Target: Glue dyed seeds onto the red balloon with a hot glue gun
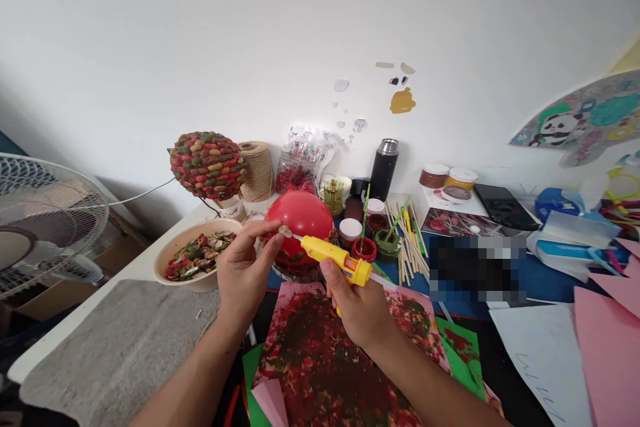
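A: What does your left hand (245, 263) have?
B: Its thumb and finger pinch a small pale shell (285, 231), with almost no gap left.
A: And your right hand (363, 303)?
B: You wrap it tight around a yellow glue gun (330, 255). The gun's tip is right by the shell, but I can't tell if they touch.
A: Where is the red balloon (303, 210)?
B: Just behind the shell and the tip. The bowl (163, 268) of red, green and pale bits sits left of it, and messy painted paper (320, 367) lies in front.
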Tool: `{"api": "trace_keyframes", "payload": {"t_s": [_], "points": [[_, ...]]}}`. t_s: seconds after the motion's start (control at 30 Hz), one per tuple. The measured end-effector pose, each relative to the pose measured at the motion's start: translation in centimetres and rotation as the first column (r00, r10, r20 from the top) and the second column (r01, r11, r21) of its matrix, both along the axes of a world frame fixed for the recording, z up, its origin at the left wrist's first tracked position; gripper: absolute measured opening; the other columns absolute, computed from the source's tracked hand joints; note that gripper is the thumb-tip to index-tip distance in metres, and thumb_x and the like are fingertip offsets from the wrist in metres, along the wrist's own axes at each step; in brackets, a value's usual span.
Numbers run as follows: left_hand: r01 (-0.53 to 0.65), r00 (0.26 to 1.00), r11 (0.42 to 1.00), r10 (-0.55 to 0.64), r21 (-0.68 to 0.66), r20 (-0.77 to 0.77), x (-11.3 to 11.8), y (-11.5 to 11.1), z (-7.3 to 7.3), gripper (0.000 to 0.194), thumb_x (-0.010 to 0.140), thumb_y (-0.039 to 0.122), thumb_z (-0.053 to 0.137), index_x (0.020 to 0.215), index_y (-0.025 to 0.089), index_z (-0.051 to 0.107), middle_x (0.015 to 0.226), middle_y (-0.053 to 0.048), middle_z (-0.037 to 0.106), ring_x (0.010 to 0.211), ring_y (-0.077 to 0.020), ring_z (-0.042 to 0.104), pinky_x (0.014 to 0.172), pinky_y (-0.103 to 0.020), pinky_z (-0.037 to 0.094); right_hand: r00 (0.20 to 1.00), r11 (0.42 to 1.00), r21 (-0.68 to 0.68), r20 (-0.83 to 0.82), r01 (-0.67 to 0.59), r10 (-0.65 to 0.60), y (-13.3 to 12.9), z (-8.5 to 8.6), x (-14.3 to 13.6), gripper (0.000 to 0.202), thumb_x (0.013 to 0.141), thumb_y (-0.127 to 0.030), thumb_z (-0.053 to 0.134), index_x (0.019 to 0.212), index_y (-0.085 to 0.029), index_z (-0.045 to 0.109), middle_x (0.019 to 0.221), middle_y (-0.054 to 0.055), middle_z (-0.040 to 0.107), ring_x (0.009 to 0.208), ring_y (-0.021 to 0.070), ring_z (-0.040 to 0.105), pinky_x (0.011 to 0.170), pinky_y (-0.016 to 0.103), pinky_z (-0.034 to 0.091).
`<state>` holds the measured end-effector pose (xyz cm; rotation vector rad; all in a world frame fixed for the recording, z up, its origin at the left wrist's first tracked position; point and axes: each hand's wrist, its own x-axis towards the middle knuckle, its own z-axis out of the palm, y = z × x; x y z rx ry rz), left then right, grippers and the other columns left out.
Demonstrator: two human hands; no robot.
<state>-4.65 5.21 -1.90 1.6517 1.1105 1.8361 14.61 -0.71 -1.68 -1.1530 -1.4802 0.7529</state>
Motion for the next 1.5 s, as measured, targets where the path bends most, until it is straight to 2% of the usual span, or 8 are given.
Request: {"api": "trace_keyframes", "payload": {"t_s": [0.23,0.43,0.9,1.2,1.4,1.5], "points": [[0.002,1.0,1.0,-0.002,-0.003,0.005,-0.05,0.1,0.03,0.018,0.091,0.036,0.084,0.106,0.026,0.086,0.105,-0.006,0.084,0.099,-0.0228,0.077,0.095,-0.037,0.06,0.999,0.999,0.03,0.039,0.018,-0.019,0.01,-0.02,-0.06,0.068,0.108,-0.074,0.045,0.061,-0.026,0.054,0.049,-0.001,0.052,0.047,0.0169,0.054,0.049,0.028,0.042],[0.004,1.0,1.0,-0.005,0.01,0.005,0.01,0.19,-0.03,0.016,0.091,0.032,0.084,0.105,0.027,0.086,0.103,-0.005,0.084,0.096,-0.0212,0.076,0.091,-0.034,0.059,0.998,0.999,0.028,0.058,0.034,-0.035,0.0,-0.29,-0.27,0.07,0.107,-0.077,0.043,0.061,-0.026,0.056,0.047,-0.001,0.052,0.046,0.0175,0.056,0.047,0.029,0.04],[-0.027,1.0,0.999,0.027,-0.021,-0.009,-0.02,0.22,-0.15,0.019,0.091,0.038,0.083,0.105,0.025,0.085,0.102,-0.006,0.084,0.097,-0.0231,0.076,0.091,-0.036,0.06,0.996,0.997,0.065,0.085,0.034,-0.039,0.16,-0.65,-0.31,0.067,0.108,-0.073,0.046,0.068,-0.026,0.071,0.044,-0.001,0.052,0.045,0.0197,0.057,0.051,0.03,0.046],[0.0,1.0,1.0,0.001,-0.031,0.019,-0.09,0.26,-0.23,0.017,0.09,0.032,0.084,0.106,0.026,0.086,0.102,-0.004,0.084,0.095,-0.0208,0.075,0.088,-0.033,0.058,0.992,0.984,0.173,0.116,0.037,-0.057,0.25,-0.54,-0.39,0.056,0.111,-0.058,0.052,0.069,-0.024,0.069,0.06,0.001,0.065,0.057,0.0189,0.065,0.063,0.028,0.051],[0.005,0.999,0.998,-0.002,-0.066,0.047,-0.15,0.55,-0.45,0.019,0.088,0.035,0.086,0.104,0.025,0.086,0.102,-0.005,0.084,0.095,-0.021,0.075,0.088,-0.033,0.058,0.995,0.993,0.116,0.087,0.029,-0.039,0.25,-0.46,-0.16,0.058,0.11,-0.061,0.052,0.069,-0.024,0.068,0.053,-0.001,0.057,0.05,0.0172,0.059,0.059,0.029,0.05],[-0.009,0.983,0.994,0.028,-0.109,0.179,-0.51,0.95,0.25,0.025,0.082,0.038,0.09,0.102,0.022,0.086,0.098,-0.005,0.083,0.086,-0.0189,0.074,0.079,-0.03,0.059,0.999,0.996,0.082,0.041,0.021,-0.024,0.37,-0.62,0.12,0.061,0.108,-0.068,0.051,0.071,-0.023,0.067,0.051,-0.003,0.053,0.047,0.0162,0.055,0.053,0.028,0.046]]}}
